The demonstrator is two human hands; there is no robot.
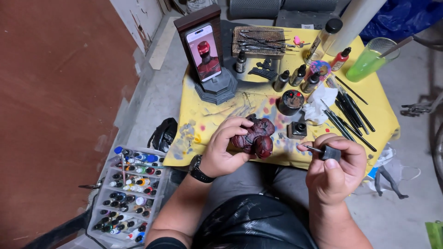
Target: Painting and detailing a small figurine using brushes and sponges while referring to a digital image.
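Dark-red figurine bust — clasped in left hand, over the lap at the near edge of the yellow cloth | right hand pinches a fine black-handled brush, tip toward the bust | beyond — black paint pot, brushes, phone upright on a stand.

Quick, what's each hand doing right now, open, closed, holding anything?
Left hand: closed around a dark red figurine bust.
Right hand: closed on a small black-handled brush, tip pointing toward the bust.
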